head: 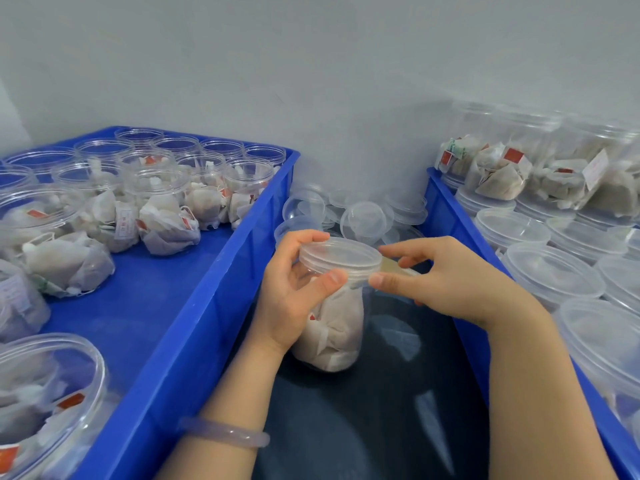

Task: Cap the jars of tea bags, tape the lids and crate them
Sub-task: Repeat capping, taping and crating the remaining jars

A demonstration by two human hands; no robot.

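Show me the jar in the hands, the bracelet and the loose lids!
jar (334,330): head view, on its clear lower side.
bracelet (225,432): head view, on the middle of the band.
loose lids (363,221): head view, on one tilted lid's face.

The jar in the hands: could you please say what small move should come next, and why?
Probably smooth the tape along the lid: the left hand grips the capped jar, and the right hand pinches the strip where it meets the lid's side.

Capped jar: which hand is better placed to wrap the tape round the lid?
Right, probably. The right hand pinches the tape strip at the rim of the lid; the left hand grips the jar, steadying it.
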